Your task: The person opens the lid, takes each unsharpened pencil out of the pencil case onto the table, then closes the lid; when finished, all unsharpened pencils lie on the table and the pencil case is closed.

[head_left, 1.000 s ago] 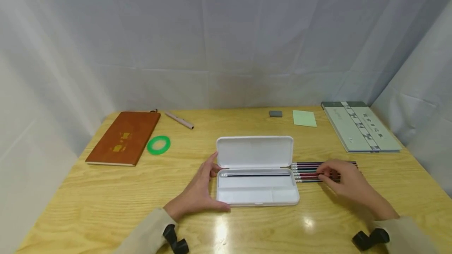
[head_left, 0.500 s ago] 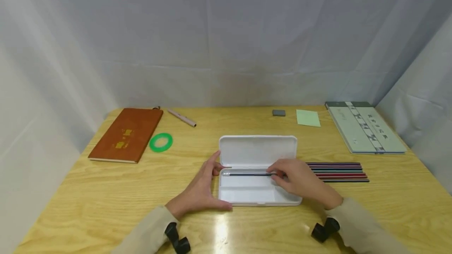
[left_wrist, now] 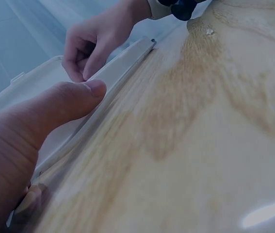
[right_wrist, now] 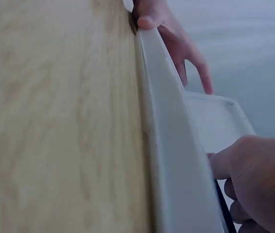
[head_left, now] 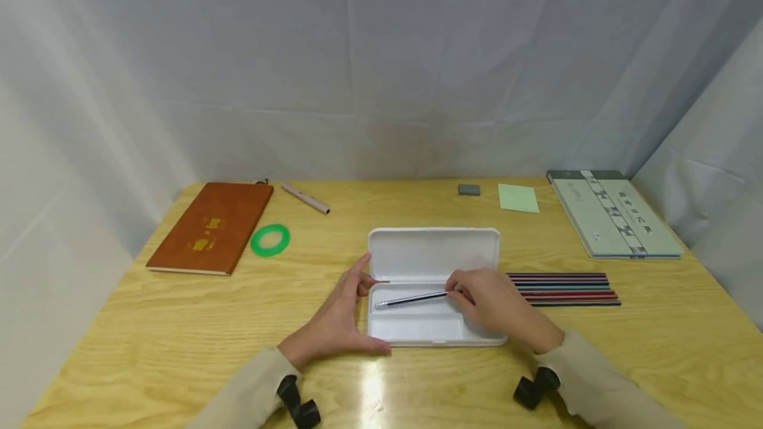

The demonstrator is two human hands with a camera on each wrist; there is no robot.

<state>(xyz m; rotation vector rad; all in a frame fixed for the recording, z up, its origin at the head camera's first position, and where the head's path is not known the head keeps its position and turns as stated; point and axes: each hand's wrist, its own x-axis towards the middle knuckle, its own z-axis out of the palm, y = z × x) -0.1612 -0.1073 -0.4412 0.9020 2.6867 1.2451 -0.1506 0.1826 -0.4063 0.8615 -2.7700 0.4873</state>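
A white pencil case (head_left: 411, 332) lies with its lid up on the table. My left hand (head_left: 336, 323) holds its left end, thumb along the front wall and fingers at the back near the hinge. Inside the case, my right hand (head_left: 491, 300) pinches a dark striped pencil (head_left: 414, 298) near its right part. The pencil slants, its eraser end at the lower left, and the hand hides its other end. In the right wrist view, part of the dark pencil (right_wrist: 226, 208) shows beneath the curled fingers. Several dark and red pencils (head_left: 572, 288) lie side by side right of the case.
At the left are a brown notebook (head_left: 208, 230), a green tape ring (head_left: 270, 240) and a pale pen (head_left: 305, 198). A grey eraser (head_left: 469, 189), green sticky notes (head_left: 518, 198) and a pale book (head_left: 616, 217) lie at the back right.
My right hand has moved left from the pencil row into the case and taken hold of the pencil there. The pencil has turned from level to slanted. My left hand stays on the case.
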